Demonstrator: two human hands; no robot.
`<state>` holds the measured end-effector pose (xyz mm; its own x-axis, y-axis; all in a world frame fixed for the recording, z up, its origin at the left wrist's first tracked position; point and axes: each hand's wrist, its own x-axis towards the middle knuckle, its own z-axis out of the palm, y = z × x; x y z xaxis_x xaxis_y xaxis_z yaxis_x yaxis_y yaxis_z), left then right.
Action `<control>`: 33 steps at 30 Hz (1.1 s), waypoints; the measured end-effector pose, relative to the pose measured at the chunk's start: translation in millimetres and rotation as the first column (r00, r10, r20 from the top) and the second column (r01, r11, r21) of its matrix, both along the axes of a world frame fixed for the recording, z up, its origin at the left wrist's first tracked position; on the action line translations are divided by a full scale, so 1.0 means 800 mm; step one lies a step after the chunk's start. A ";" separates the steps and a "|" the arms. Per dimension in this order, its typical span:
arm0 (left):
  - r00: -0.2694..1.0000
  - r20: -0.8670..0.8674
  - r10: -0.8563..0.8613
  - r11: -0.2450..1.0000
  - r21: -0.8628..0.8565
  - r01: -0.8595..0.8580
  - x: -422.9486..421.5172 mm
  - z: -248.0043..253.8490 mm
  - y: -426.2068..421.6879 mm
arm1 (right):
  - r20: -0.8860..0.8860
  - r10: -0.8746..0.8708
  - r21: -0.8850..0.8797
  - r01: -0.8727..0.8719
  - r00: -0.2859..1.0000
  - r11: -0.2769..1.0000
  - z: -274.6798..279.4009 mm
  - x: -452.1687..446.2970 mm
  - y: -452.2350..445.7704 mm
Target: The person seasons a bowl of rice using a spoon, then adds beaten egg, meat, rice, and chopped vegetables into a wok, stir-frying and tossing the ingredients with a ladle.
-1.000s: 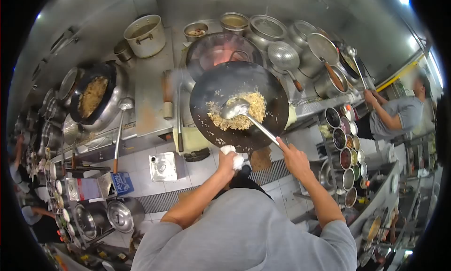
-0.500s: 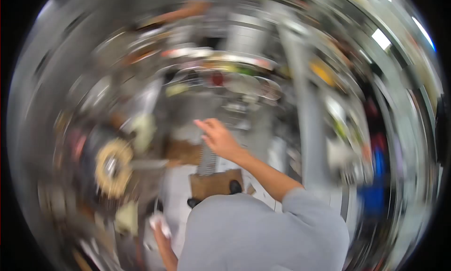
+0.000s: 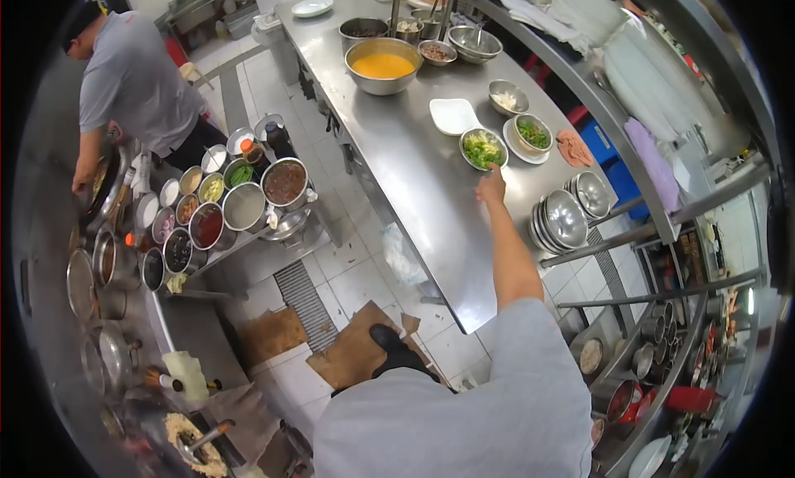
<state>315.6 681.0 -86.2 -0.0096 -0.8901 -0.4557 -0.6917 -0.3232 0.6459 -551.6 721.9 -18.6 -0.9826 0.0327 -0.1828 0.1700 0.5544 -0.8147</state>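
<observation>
My right arm stretches over the steel table, and my right hand [image 3: 491, 186] is at the near rim of a small metal bowl of chopped greens [image 3: 484, 149]. Its fingers appear closed on that rim, though they partly hide the contact. Right beside it, another bowl of green herbs [image 3: 532, 133] rests on a white plate [image 3: 515, 150]. A white square dish [image 3: 453, 116] lies just beyond. Closer to me on the right are stacked empty metal bowls [image 3: 560, 219]. My left hand is out of view.
A large bowl of orange liquid [image 3: 383, 66] stands farther along the steel table [image 3: 397, 155]. Seasoning pots [image 3: 244, 206] crowd a stand at left, near a co-worker [image 3: 141, 89]. A wok [image 3: 178, 436] holds food and a ladle. Cardboard [image 3: 348, 354] covers floor tiles.
My view has turned toward the steel table and is sharp now. My right hand has moved from mid-air to the bowl of greens. My left hand, earlier with something white, has left view.
</observation>
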 end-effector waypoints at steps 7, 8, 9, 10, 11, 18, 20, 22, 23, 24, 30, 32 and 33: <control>0.947 -0.280 0.156 0.980 -0.076 -0.184 0.047 -0.007 -0.066 | -0.438 0.047 0.260 0.076 0.898 0.963 -0.055 0.055 0.013; 0.932 -0.318 0.172 0.977 -0.069 -0.203 0.029 0.011 -0.064 | -0.440 0.019 0.256 0.105 0.898 0.961 -0.059 0.072 0.020; 0.925 -0.324 0.200 0.969 -0.077 -0.236 0.017 0.011 -0.060 | -0.450 0.047 0.242 0.071 0.892 0.968 -0.060 0.087 0.030; 0.951 -0.279 0.131 0.983 -0.086 -0.160 0.016 0.010 -0.053 | -0.454 0.073 0.232 0.039 0.888 0.972 -0.063 0.105 0.040; 0.971 -0.230 0.056 0.993 -0.088 -0.078 0.021 0.006 -0.043 | -0.452 0.094 0.230 0.015 0.887 0.973 -0.062 0.125 0.043; 0.983 0.073 0.166 0.972 0.156 -0.175 0.142 -0.162 0.144 | -0.487 0.715 0.326 -0.655 0.502 0.682 -0.013 0.393 -0.036; 0.982 0.106 0.155 0.945 0.275 -0.179 0.206 -0.224 0.215 | -0.547 0.814 0.177 -0.924 0.193 0.338 0.024 0.526 -0.087; 0.906 0.185 0.382 0.827 0.370 -0.424 0.215 -0.174 0.257 | -0.631 0.776 -0.051 -0.998 -0.002 -0.044 0.089 0.666 -0.130; 0.864 0.230 0.447 0.790 0.352 -0.502 0.222 -0.165 0.273 | -0.645 0.763 -0.177 -0.964 -0.038 -0.198 0.128 0.737 -0.142; 0.815 0.202 0.543 0.743 0.337 -0.578 0.233 -0.158 0.288 | -0.567 0.818 -0.391 -0.843 -0.096 -0.370 0.149 0.803 -0.154; 0.441 -0.116 0.890 0.456 0.219 -0.863 0.249 -0.202 0.350 | 0.206 0.770 -0.965 -0.255 -0.604 0.059 0.228 1.091 -0.258; 0.303 -0.218 0.928 0.345 0.191 -0.919 0.236 -0.210 0.351 | 0.179 0.779 -0.976 -0.209 -0.601 0.063 0.258 1.127 -0.263; 0.311 -0.231 0.922 0.359 0.206 -0.911 0.230 -0.194 0.343 | 0.184 0.789 -0.972 -0.227 -0.587 0.058 0.283 1.132 -0.255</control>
